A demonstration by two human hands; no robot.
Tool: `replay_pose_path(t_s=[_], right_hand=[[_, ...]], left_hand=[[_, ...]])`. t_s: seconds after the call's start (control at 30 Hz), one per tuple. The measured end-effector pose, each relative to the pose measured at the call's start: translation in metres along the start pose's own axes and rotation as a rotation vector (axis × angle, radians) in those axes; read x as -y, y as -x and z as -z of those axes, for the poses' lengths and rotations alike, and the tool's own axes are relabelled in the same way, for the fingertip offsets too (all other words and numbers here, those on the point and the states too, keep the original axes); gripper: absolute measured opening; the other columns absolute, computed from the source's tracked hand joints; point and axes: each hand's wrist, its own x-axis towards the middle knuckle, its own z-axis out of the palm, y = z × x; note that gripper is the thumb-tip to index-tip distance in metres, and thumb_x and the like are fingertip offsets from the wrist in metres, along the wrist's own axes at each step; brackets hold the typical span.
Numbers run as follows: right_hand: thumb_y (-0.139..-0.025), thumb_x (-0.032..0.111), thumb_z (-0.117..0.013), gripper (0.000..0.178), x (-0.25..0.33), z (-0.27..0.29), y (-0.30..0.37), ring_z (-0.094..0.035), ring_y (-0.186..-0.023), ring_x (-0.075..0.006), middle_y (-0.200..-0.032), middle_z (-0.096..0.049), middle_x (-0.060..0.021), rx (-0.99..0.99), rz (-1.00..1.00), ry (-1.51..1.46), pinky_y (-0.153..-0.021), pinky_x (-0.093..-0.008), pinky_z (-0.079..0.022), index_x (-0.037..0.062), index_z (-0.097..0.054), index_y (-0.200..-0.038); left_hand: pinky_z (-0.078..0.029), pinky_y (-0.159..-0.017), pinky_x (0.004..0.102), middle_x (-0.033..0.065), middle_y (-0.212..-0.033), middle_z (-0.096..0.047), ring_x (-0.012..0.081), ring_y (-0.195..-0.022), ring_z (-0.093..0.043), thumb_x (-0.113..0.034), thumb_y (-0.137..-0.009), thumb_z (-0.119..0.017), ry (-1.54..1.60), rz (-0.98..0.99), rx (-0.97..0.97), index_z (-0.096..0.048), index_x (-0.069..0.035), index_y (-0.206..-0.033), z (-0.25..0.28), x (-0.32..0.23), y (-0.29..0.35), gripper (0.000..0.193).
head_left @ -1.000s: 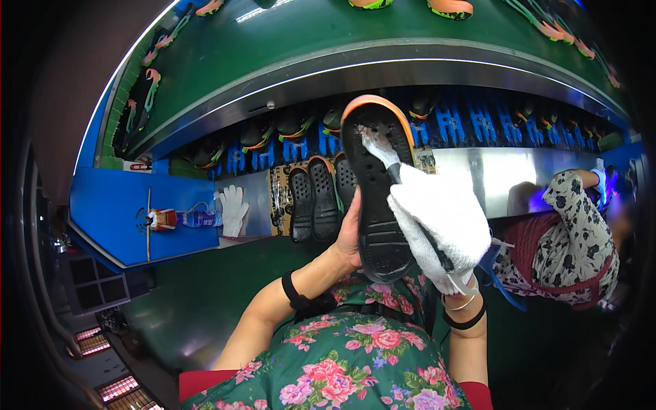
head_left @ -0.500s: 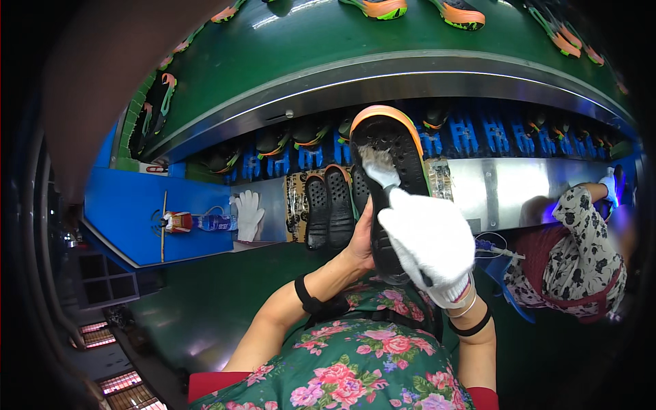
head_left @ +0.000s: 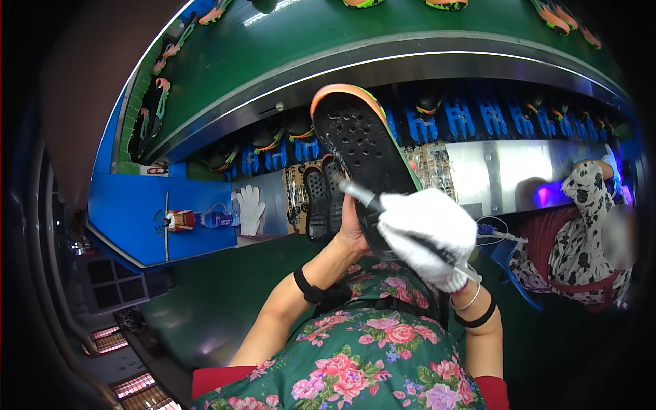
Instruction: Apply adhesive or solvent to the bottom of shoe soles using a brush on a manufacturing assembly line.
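Note:
My bare left hand (head_left: 352, 222) grips a black shoe sole (head_left: 359, 140) from its left side and underneath, and part of the fingers is hidden behind it. The sole is tilted, its orange-rimmed end pointing away from me and its holed black face turned up. Wet-looking specks show near that end. My right hand (head_left: 430, 232), in a white knit glove, is closed around the handle of a brush (head_left: 361, 195). The brush tip is at the sole's left edge; whether it touches is unclear. Just beyond my left hand, black perforated soles (head_left: 316, 201) lie on patterned cardboard.
A green conveyor belt (head_left: 383, 31) with several shoes runs behind a metal rail. Beneath it are blue racks (head_left: 462, 123). On the left, a blue table (head_left: 137, 205) holds a bottle (head_left: 219, 219); a white glove (head_left: 250, 208) lies beside it. A co-worker (head_left: 574, 239) is at right.
The brush has moved from the middle of the sole to its left edge. The sole has shifted left and tilted further, and its face looks darker. Both hands keep their holds.

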Motion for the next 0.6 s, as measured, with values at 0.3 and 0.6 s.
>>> replay_pose_path(t_s=[0.3, 0.6], right_hand=[[-0.084, 0.006, -0.078, 0.037, 0.005, -0.011, 0.027, -0.071, -0.105, -0.0300, -0.118, -0.075, -0.0106, 0.047, -0.012, 0.006, -0.100, -0.0424, -0.052, 0.0091, -0.076, -0.120], [-0.077, 0.004, -0.085, 0.025, 0.006, -0.010, 0.031, -0.074, -0.086, -0.0247, -0.101, -0.078, -0.0084, -0.061, 0.134, 0.209, -0.077, -0.0352, -0.059, 0.0105, -0.080, -0.101]], left_hand=[[-0.051, -0.104, 0.0662, 0.0183, -0.148, -0.053, 0.0483, -0.134, -0.053, -0.080, -0.087, -0.054, 0.327, 0.054, 0.202, -0.033, -0.006, -0.158, -0.010, 0.001, -0.010, 0.104], [-0.054, -0.096, 0.0660, 0.0338, -0.142, -0.053, 0.0536, -0.115, -0.064, -0.085, -0.086, -0.050, 0.377, 0.079, 0.248, -0.032, -0.019, -0.160, -0.016, 0.005, -0.016, 0.101]])
